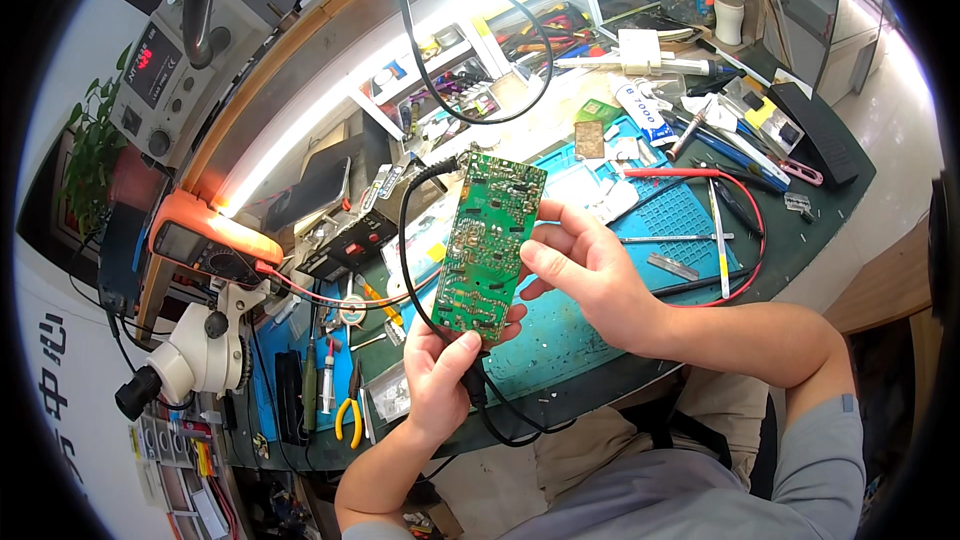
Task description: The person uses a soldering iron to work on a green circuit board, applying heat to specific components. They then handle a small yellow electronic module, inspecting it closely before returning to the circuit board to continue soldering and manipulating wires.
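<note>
A green circuit board (490, 250) with many small parts is held upright over the bench, tilted slightly. My left hand (440, 375) grips its lower end, thumb in front and fingers behind. Close to that hand a black cable with a thick plug end (474, 380) hangs down. Another black cable (405, 230) runs from the board's top left corner. At the right edge of the board is my right hand (590, 270), its thumb and curled fingers on the rim; some fingertips are hidden. Below lies a blue work mat (560, 335).
An orange multimeter (205, 245) stands at left, its red lead crossing behind the board. Beside it is a white microscope (200, 355). Yellow-handled pliers (349, 422) and a syringe (327, 380) lie front left. Tweezers (718, 240), a red probe lead (690, 173) and a white tube (645, 112) lie right.
</note>
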Motion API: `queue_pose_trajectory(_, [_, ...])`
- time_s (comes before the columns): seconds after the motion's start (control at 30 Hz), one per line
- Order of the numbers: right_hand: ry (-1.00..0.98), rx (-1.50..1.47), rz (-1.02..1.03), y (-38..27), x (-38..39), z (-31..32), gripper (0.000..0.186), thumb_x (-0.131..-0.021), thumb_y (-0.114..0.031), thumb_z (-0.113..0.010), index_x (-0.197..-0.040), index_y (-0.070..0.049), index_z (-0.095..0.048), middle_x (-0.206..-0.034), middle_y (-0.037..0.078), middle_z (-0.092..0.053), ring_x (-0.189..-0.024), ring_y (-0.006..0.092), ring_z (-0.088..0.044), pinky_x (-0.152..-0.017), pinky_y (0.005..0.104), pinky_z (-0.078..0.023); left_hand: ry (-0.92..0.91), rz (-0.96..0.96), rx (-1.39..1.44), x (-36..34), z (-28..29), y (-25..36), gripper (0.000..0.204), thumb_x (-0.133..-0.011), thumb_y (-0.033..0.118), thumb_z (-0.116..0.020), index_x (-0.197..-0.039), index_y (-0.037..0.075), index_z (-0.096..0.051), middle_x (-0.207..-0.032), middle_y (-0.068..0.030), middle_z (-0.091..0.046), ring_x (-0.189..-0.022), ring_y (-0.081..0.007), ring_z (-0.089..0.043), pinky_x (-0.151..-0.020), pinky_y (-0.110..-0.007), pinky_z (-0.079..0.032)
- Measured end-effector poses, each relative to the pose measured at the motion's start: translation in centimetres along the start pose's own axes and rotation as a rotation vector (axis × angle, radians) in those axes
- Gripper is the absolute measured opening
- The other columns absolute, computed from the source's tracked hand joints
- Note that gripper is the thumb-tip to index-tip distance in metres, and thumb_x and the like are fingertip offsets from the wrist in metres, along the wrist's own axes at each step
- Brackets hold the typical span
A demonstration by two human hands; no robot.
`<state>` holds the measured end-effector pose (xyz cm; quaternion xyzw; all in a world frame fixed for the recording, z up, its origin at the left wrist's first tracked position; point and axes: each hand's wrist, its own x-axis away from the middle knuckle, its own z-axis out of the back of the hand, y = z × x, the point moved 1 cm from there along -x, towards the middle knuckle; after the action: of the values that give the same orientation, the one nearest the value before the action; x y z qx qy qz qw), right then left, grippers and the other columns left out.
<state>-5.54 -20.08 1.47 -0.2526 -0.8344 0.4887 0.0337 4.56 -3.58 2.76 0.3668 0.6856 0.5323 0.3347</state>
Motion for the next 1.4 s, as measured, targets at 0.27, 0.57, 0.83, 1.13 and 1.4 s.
queue_pose_trajectory(0.27, [-0.079,0.066,-0.012,0.8,0.6,-0.3,0.045,-0.101,-0.012,-0.051,-0.142,0.003,-0.039,-0.113,0.008,-0.063,-0.098,0.0106,-0.060,-0.083,0.0281,-0.051,0.061,-0.228,-0.126,0.0,0.6,-0.3,0.062,-0.091,0.008,-0.056,-0.146,-0.008,-0.032,-0.137,-0.0165,-0.049,-0.125,-0.0219,-0.050,-0.107,-0.036,-0.040])
queue_pose_trajectory(0.57, [-0.139,0.093,0.027,0.7,0.9,-0.9,0.045,-0.102,-0.009,-0.047,-0.144,0.003,-0.037,-0.112,0.006,-0.062,-0.096,0.0085,-0.057,-0.082,0.0269,-0.049,0.082,-0.371,-0.256,0.5,0.7,-0.4,0.053,-0.093,0.001,-0.052,-0.142,-0.009,-0.037,-0.132,-0.0157,-0.053,-0.117,-0.0192,-0.053,-0.103,-0.034,-0.043])
queue_pose_trajectory(0.83, [-0.168,0.106,0.020,0.9,0.8,-0.6,0.044,-0.102,-0.008,-0.047,-0.143,0.003,-0.039,-0.107,0.005,-0.062,-0.093,0.0080,-0.057,-0.082,0.0275,-0.050,0.081,-0.350,-0.252,0.7,1.0,-0.6,0.054,-0.093,0.003,-0.054,-0.142,-0.009,-0.036,-0.132,-0.0158,-0.052,-0.118,-0.0194,-0.053,-0.103,-0.034,-0.042])
queue_pose_trajectory(1.13, [-0.154,0.152,0.057,1.1,0.8,-0.5,0.044,-0.101,-0.009,-0.049,-0.142,0.003,-0.040,-0.106,0.006,-0.063,-0.090,0.0080,-0.058,-0.078,0.0271,-0.051,0.116,-0.299,-0.256,0.6,0.9,-0.5,0.058,-0.091,0.011,-0.055,-0.141,-0.009,-0.036,-0.132,-0.0169,-0.053,-0.121,-0.0215,-0.053,-0.105,-0.036,-0.041])
queue_pose_trajectory(1.4, [-0.148,0.146,0.065,1.1,0.8,-0.5,0.044,-0.100,-0.009,-0.050,-0.142,0.004,-0.041,-0.106,0.007,-0.064,-0.090,0.0080,-0.058,-0.078,0.0271,-0.052,0.130,-0.270,-0.209,0.6,1.1,-0.7,0.062,-0.087,0.009,-0.055,-0.142,-0.009,-0.035,-0.133,-0.0178,-0.052,-0.123,-0.0229,-0.052,-0.107,-0.038,-0.040])
